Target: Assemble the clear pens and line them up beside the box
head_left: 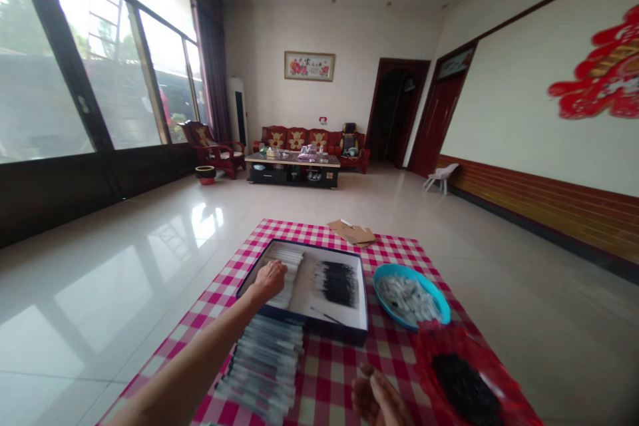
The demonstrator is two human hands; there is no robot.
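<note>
My left hand [270, 279] is over a row of clear-white pen tubes [294, 258] in the left side of a shallow dark-edged box [367, 329]. Its fingers are curled down; whatever is in them is hidden. In the same box lie a group of thin black-ended sticks [339, 285] and one separate dark stick [327, 315]. In front of the box, many translucent pen-like tubes [264, 366] lie side by side. My right hand [382, 399], blurred by motion, hovers low near the front, thumb and fingers partly bent, left of a red bowl [424, 353] of small black pieces [466, 386].
A blue bowl [444, 306] of small clear plastic pieces [409, 296] stands right of the box. Brown cardboard [357, 234] lies at the far edge of the pink checked tablecloth [399, 246]. Beyond are a low table [272, 175], a red sofa [357, 161] and a small chair [442, 175].
</note>
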